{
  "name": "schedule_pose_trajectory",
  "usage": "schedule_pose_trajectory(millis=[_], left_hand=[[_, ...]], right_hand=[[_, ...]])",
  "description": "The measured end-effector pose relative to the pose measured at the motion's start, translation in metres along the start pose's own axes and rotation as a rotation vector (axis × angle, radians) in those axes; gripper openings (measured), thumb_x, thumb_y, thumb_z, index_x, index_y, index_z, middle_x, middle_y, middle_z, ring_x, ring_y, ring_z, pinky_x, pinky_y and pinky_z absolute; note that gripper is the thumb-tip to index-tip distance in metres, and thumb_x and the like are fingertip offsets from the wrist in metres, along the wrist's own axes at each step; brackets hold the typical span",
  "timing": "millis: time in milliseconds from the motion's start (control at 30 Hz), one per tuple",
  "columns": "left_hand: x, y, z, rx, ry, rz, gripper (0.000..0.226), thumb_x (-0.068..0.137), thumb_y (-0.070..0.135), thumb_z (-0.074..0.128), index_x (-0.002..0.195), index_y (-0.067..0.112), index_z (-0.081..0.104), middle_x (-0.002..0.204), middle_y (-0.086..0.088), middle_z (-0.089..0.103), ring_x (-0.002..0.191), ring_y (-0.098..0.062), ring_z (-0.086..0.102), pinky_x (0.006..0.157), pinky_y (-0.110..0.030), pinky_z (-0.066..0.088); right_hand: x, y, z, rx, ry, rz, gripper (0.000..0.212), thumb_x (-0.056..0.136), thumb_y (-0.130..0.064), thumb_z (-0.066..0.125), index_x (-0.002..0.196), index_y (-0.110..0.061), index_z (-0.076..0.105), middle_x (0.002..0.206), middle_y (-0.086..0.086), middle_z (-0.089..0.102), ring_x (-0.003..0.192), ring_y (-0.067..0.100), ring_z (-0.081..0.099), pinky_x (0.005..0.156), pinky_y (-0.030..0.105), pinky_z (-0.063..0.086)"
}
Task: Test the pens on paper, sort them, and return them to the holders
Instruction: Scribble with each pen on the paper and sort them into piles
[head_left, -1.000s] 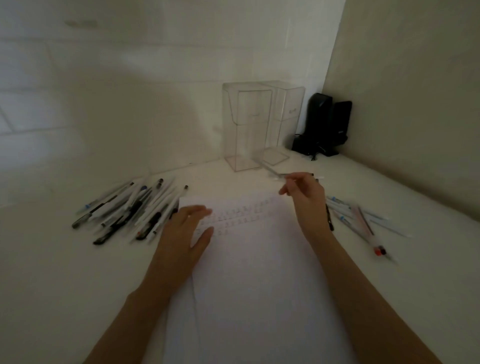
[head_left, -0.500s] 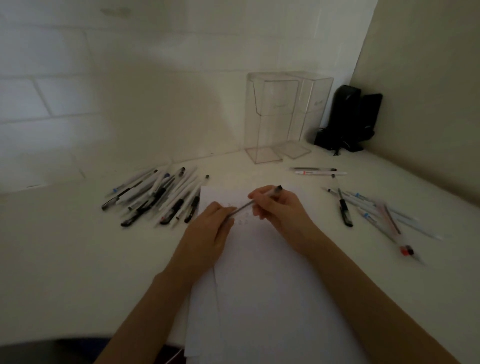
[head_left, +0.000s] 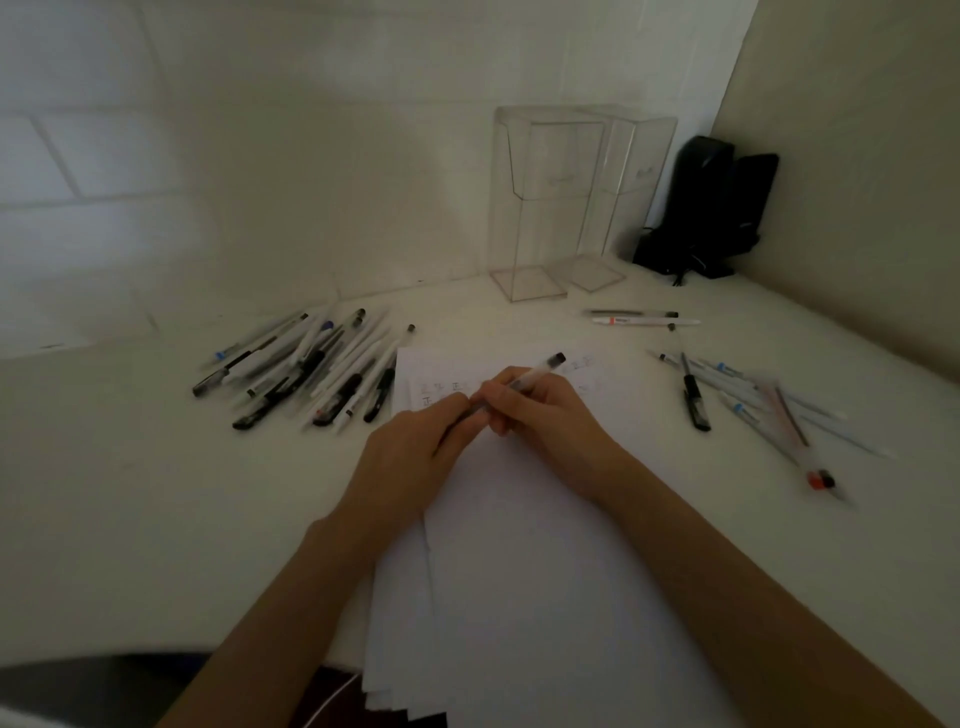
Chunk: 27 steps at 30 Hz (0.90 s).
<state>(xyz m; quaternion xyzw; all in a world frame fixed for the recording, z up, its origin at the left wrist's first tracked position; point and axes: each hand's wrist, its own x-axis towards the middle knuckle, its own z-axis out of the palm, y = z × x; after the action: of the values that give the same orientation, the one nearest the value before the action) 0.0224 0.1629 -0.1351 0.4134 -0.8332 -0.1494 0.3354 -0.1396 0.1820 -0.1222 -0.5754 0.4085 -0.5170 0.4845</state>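
The pen (head_left: 537, 370) slants above the paper (head_left: 519, 571), its long axis running near-left to far-right, with the dark end toward the clear holders (head_left: 550, 208). The right hand (head_left: 545, 415) pinches its barrel. The left hand (head_left: 410, 457), flat on the sheet a second ago, now grips the lower end.

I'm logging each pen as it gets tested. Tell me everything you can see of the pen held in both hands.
The pen is slim, with a clear, plastic-looking barrel and a dark plug at its far end. It lies tilted, with the dark end pointing up and to the right, away from the person. The right hand grips its middle with curled fingers, and the left hand pinches the darker near end, hiding the tip. It is held over the top part of the white paper. Whether it touches the sheet cannot be told.
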Motion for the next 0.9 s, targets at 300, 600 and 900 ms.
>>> schedule_pose_trajectory(millis=[300,600,900], left_hand=[[-0.001,0.008,-0.005,0.032,0.015,-0.104,0.058,0.065,0.08,0.035,0.094,0.031,0.045,0.058,0.008,0.043,0.051,-0.002,0.044,0.049,-0.023,0.028],[0.0,0.0,0.005,0.298,-0.3,0.152,0.077,0.066,0.077,0.014,0.125,0.043,0.05,0.086,0.01,0.041,0.088,-0.012,0.045,0.069,-0.028,0.023],[0.0,-0.001,0.005,0.278,-0.314,0.127,0.078,0.066,0.075,0.012,0.126,0.043,0.049,0.074,0.014,0.028,0.079,-0.007,0.035,0.066,-0.027,0.023]], right_hand=[[0.002,-0.015,-0.023,0.205,0.264,-0.016,0.029,0.094,-0.023,0.046,0.086,-0.004,0.067,0.066,0.011,0.068,0.059,0.02,0.058,0.058,0.025,0.046],[0.01,-0.002,-0.012,-0.5,0.306,0.062,0.019,0.082,-0.007,0.065,0.071,-0.011,0.052,0.066,0.005,0.062,0.061,0.011,0.059,0.062,0.027,0.049],[0.017,0.008,-0.016,-0.528,0.446,0.064,0.022,0.077,-0.007,0.06,0.063,-0.008,0.043,0.055,0.008,0.043,0.045,0.005,0.036,0.045,0.016,0.03]])
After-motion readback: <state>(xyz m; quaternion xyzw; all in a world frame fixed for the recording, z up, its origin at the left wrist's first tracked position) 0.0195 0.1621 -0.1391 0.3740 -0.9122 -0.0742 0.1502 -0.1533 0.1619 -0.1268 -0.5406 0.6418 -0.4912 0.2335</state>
